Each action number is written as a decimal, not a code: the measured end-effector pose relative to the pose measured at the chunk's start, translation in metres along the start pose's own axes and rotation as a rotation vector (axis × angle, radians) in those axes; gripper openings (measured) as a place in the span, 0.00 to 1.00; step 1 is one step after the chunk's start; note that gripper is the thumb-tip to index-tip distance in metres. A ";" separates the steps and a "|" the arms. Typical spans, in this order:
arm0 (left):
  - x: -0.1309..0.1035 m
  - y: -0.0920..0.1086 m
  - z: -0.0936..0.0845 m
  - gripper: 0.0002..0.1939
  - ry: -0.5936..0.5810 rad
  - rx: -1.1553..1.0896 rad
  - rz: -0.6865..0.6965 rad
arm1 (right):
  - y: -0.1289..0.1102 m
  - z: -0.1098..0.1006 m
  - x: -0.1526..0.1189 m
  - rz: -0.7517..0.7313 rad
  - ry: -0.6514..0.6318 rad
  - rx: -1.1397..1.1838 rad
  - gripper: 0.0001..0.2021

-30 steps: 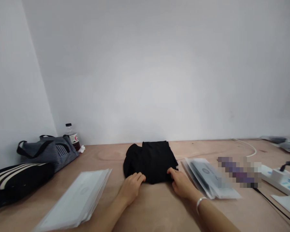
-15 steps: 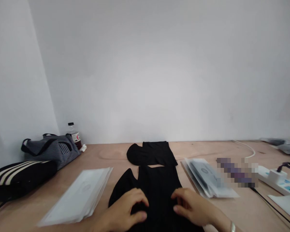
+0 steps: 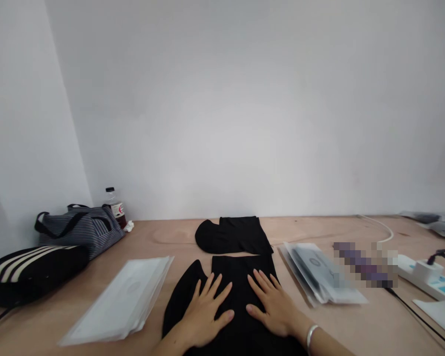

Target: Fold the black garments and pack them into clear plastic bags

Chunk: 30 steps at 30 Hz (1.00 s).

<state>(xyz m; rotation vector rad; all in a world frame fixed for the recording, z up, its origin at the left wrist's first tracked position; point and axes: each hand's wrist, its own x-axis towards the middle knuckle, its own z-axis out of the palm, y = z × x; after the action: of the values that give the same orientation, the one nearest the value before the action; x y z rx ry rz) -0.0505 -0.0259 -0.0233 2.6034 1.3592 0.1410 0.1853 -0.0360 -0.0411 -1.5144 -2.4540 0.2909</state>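
Note:
A black cloth piece point(image 3: 241, 282) lies spread on the wooden table at the front centre, with a rounded flap at its left. My left hand point(image 3: 204, 314) rests flat on the cloth's left part, fingers spread. On its right part lies my right hand point(image 3: 272, 305), also flat with fingers apart and a silver bangle on the wrist. Neither hand holds anything. Just behind is a second black cloth piece point(image 3: 239, 235) of similar shape, lying flat. The lower end of the front cloth is cut off by the frame edge.
Frosted plastic bags point(image 3: 124, 296) lie at left, filled bags point(image 3: 319, 272) at right. A striped bag point(image 3: 104, 237), a black pouch point(image 3: 33, 277) and a bottle point(image 3: 116, 210) stand far left. At right are a blurred-out object, a power strip point(image 3: 426, 279) and cables.
Both hands have gone from curled fingers to flat, spread ones on the cloth. The front cloth's left flap has shifted slightly and looks flatter.

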 end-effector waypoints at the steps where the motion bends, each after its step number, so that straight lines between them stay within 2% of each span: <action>1: -0.001 0.000 0.001 0.29 0.002 0.001 0.002 | 0.000 0.000 -0.002 0.002 0.002 0.000 0.33; 14: -0.003 0.007 -0.004 0.29 -0.014 -0.012 -0.020 | -0.004 -0.006 -0.006 0.017 -0.023 0.019 0.34; 18: -0.006 0.006 -0.010 0.28 0.036 -0.037 0.005 | -0.006 -0.016 -0.010 -0.034 -0.053 0.102 0.30; 22: -0.025 0.003 -0.020 0.22 0.056 -0.099 0.126 | -0.013 -0.041 -0.029 -0.122 -0.120 0.248 0.22; 25: -0.049 -0.003 -0.021 0.23 0.071 -0.104 0.157 | -0.016 -0.055 -0.047 -0.156 -0.204 0.296 0.22; 27: -0.064 -0.009 -0.018 0.27 0.078 -0.098 0.191 | -0.013 -0.054 -0.055 -0.164 -0.284 0.292 0.24; 30: -0.079 -0.017 -0.013 0.32 0.056 -0.074 0.230 | -0.003 -0.037 -0.059 -0.181 -0.346 0.255 0.23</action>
<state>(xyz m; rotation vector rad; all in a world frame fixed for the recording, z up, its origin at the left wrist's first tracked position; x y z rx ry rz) -0.1117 -0.0793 -0.0134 2.7033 1.0449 0.2951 0.2199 -0.0889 -0.0105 -1.2096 -2.6588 0.8571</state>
